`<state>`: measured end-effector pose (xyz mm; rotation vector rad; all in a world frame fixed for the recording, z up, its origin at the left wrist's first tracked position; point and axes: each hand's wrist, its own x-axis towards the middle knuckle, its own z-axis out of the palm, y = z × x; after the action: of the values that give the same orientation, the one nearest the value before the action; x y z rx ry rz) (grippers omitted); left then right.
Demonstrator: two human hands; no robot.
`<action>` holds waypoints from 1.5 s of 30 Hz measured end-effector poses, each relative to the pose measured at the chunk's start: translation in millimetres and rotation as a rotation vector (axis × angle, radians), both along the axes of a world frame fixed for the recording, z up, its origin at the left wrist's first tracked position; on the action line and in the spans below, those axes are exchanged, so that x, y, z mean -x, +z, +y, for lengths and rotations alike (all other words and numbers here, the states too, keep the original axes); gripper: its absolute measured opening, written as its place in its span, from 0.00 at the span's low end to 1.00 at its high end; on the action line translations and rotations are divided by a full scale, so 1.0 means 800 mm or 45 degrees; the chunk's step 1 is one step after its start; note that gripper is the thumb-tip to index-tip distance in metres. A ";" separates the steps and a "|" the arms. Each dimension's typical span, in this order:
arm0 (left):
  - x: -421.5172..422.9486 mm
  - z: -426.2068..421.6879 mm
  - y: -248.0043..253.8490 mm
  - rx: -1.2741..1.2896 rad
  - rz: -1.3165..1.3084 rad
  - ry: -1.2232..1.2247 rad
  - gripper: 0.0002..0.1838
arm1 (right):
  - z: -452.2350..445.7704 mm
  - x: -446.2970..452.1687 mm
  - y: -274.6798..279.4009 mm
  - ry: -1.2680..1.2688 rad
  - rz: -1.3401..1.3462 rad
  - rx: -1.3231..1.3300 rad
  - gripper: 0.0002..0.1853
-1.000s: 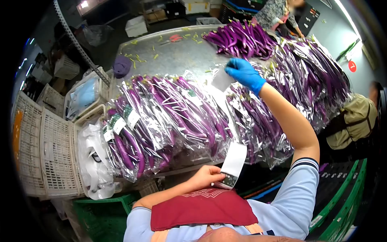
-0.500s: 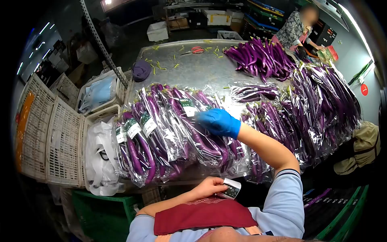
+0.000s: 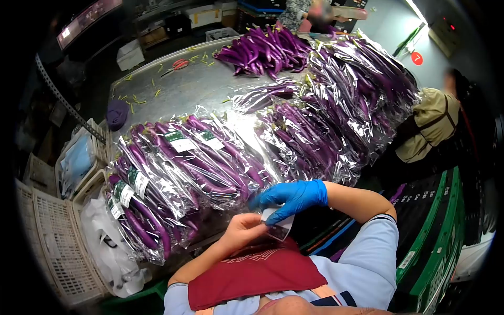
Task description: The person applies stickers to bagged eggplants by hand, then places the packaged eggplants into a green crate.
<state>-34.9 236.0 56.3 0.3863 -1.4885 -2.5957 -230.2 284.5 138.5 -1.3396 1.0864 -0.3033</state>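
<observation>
Close to the red apron, my left hand (image 3: 244, 231) is bare and pinches a small dark-and-white stack of labels (image 3: 281, 231). My right hand (image 3: 294, 199), in a blue glove, reaches over the same labels, its thumb and fingers closed on their upper edge. Just beyond both hands lie clear bags of long purple eggplants (image 3: 210, 173) on the metal table. Several of these bags carry green-and-white labels, such as one label (image 3: 179, 142) at the top of a bag.
More bagged eggplants (image 3: 362, 79) fill the right side, with loose eggplants (image 3: 265, 50) behind. Red-handled scissors (image 3: 178, 65), green stem bits and a purple cloth (image 3: 116, 114) lie on the table (image 3: 157, 79). White crates (image 3: 60, 236) stand left, green-edged crates (image 3: 430, 236) right. A co-worker (image 3: 299, 13) is beyond.
My right hand has come back from the labelled bags to the labels in my left hand. Another bag now shows a label. The view has turned to the right.
</observation>
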 end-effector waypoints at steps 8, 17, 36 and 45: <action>-0.008 0.024 -0.072 0.009 -0.187 -0.369 0.12 | -0.013 0.147 -0.089 -0.701 1.582 0.867 0.48; -0.023 0.029 -0.093 0.247 -0.073 -0.194 0.13 | 0.021 0.303 -0.176 -1.466 0.647 0.525 0.42; -0.056 0.032 -0.029 0.013 0.011 -0.035 0.16 | -0.211 -0.199 0.030 -0.239 1.005 1.339 0.25; -0.076 0.019 0.016 0.121 0.039 -0.088 0.14 | -0.104 -0.121 0.072 0.385 0.408 0.774 0.27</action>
<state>26.2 251.3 69.3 0.2882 -1.6354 -2.5576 -133.6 201.6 195.9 -2.1277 1.0723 -0.2018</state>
